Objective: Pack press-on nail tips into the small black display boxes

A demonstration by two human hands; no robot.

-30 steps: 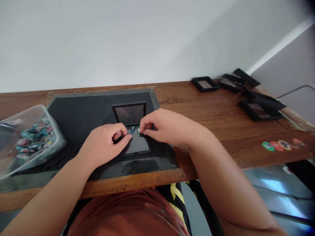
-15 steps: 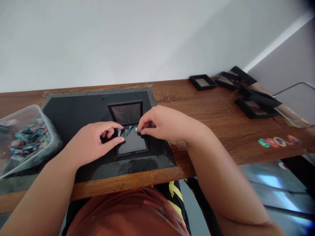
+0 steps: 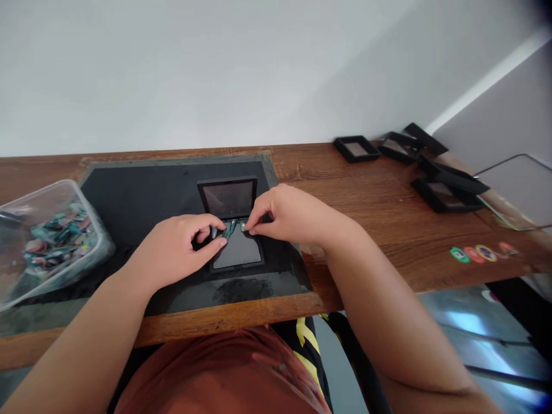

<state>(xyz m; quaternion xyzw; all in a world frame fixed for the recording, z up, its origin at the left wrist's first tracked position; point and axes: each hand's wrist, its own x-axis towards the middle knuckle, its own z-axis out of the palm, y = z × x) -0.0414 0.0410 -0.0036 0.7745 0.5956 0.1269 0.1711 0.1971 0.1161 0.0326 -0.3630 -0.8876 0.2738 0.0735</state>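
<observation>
Inside an open black hinged case [image 3: 237, 253] with a windowed lid lie small, flat teal pieces whose kind is too small to tell. My left hand [image 3: 190, 244] is at the left of the case, its thumb and index finger closed about a green-teal piece [image 3: 226, 234]. A darker teal piece [image 3: 233, 225] leans close beside it, near the hinge. From the right, my right hand [image 3: 282, 215] pinches another small teal piece [image 3: 243, 226] over the case's upper right part. A greyish piece [image 3: 214, 232] shows partly behind my left fingers.
A clear plastic tub [image 3: 101, 238] with many teal and pinkish pieces stands at the left. Several black frame-like cases [image 3: 356, 149] lie at the back right. Round stickers [image 3: 486, 253] mark the table's right part. A dark mat [image 3: 142, 190] lies under the case.
The view has shifted slightly, so the case appears farther right. My left fingers' piece now sits closer to the darker teal one. My right fingertips cover more of their piece.
</observation>
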